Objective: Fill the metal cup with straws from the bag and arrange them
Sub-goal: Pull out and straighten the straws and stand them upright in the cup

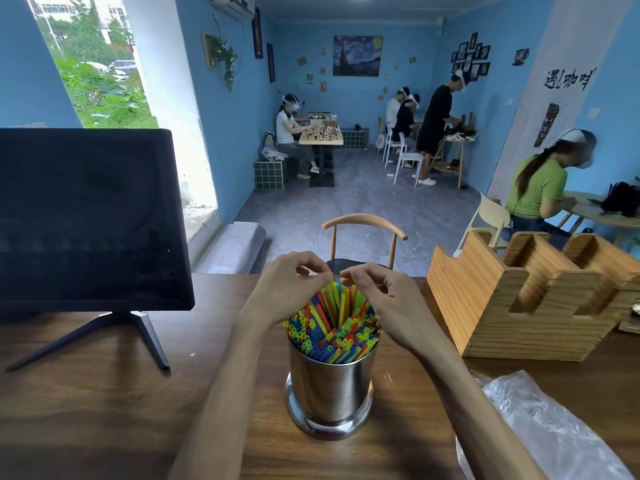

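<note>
A steel metal cup point(330, 386) stood upright on the wooden table point(104, 393), packed with colourful straws point(332, 327), while 2 hands, left hand point(289, 289) and right hand point(384, 299), pinched the taller straw tips above it, beside a crumpled plastic bag point(540, 431).

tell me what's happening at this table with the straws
A person is sorting coloured straws in a metal cup on a wooden table. The cup is already packed full. Both hands are at the tops of a taller bunch in the middle: the left hand and right hand each have fingertips curled onto the straw ends. A crumpled plastic bag lies to the right, and it looks empty.
</note>
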### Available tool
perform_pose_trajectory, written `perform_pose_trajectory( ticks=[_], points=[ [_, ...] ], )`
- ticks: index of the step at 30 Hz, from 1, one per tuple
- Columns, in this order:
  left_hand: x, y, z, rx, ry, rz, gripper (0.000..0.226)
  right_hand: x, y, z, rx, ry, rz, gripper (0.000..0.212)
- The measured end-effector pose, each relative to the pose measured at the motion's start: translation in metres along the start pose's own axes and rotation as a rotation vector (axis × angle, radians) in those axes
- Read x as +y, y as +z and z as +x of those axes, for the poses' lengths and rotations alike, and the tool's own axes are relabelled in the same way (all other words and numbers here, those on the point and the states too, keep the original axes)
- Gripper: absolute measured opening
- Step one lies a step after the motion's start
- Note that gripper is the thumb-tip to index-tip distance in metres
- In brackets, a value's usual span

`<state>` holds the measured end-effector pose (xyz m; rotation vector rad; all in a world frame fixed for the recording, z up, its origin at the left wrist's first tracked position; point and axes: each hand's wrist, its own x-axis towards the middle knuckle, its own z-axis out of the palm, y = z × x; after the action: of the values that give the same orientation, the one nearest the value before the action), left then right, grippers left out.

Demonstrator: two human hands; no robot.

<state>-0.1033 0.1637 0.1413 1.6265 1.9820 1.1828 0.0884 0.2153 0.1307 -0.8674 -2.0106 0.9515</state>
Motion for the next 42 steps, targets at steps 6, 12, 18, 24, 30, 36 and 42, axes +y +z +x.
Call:
perform_pose_trajectory(
  ticks=[6,12,18,24,30,36,42],
  points=[
    [0.036,-0.017,-0.013,0.265,0.292,-0.526,0.006,-0.001,-0.001,-0.002,-0.047,-0.027,-0.049,0.032],
    [0.063,-0.033,-0.022,0.559,0.427,-0.709,0.017,-0.015,-0.003,-0.007,-0.149,-0.119,-0.014,0.028],
    [0.061,-0.031,-0.025,0.684,0.314,-0.907,0.012,-0.022,-0.007,-0.01,-0.222,-0.118,0.072,0.034],
    [0.046,-0.031,-0.022,0.656,0.117,-0.904,0.007,-0.023,-0.017,-0.004,-0.02,-0.151,0.422,0.016],
    [0.016,-0.031,-0.014,0.164,-0.18,-0.434,0.007,-0.031,-0.029,0.003,0.245,-0.186,0.776,0.013],
    [0.003,-0.022,-0.017,0.059,-0.19,-0.056,0.004,-0.037,-0.028,0.012,0.398,-0.329,0.457,0.008],
    [-0.003,-0.023,-0.02,-0.085,-0.218,0.028,0.005,-0.02,-0.007,0.009,0.205,-0.284,0.085,0.033]
  ],
)
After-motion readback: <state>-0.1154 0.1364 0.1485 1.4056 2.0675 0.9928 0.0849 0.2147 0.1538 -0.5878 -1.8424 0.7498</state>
